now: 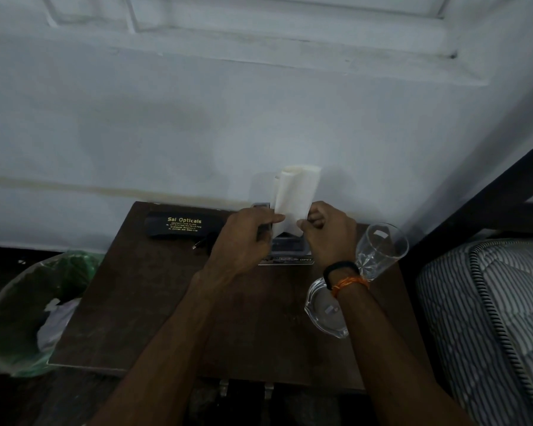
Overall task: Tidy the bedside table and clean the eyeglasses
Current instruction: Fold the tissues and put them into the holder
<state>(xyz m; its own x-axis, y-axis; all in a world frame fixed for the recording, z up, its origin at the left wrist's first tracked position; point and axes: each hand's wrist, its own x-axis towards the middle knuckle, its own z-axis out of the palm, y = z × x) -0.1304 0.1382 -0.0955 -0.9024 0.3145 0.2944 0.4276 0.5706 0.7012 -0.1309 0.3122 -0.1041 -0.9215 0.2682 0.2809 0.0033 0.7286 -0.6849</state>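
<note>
**Both hands on the wipe, glasses not yet visible**

Centre of frame, just above the far edge of the dark wood bedside table (154, 318): both hands hold a pale sheet, cloth or tissue, can't tell which; call it the cleaning cloth (294, 198). It stands up from the fingers, top edge curled over, bottom corners pinched. Left hand (243, 238) grips the lower left corner, thumb pressed to forefinger, other fingers curled around something dark I can't make out. Right hand (328, 235) pinches the lower right corner, fingers bunched tight; black band and orange thread at that wrist.

Step, as I read it: folding or readying the cloth for the lens wipe, i.e. prep, cleaning proper not begun. Eyeglasses themselves not clearly in view; a thin dark bit left of the left hand, under the case, may be a temple arm, too dim to say. Black spectacle case (174, 226) printed "Sai Opticals" lies upper left on the table, shut, near the left hand but apart from it. A grey tray-like object (286, 250) sits directly under the cloth, between the two hands.

Next move likely needs one hand freed to hold the frame while the other keeps the cloth.

Lower right: drinking glass (380, 250) and glass ashtray (323, 309), both close by the right wrist, so watch the elbow swing. Green-lined bin (22, 318) at lower left holds paper scraps.
</note>
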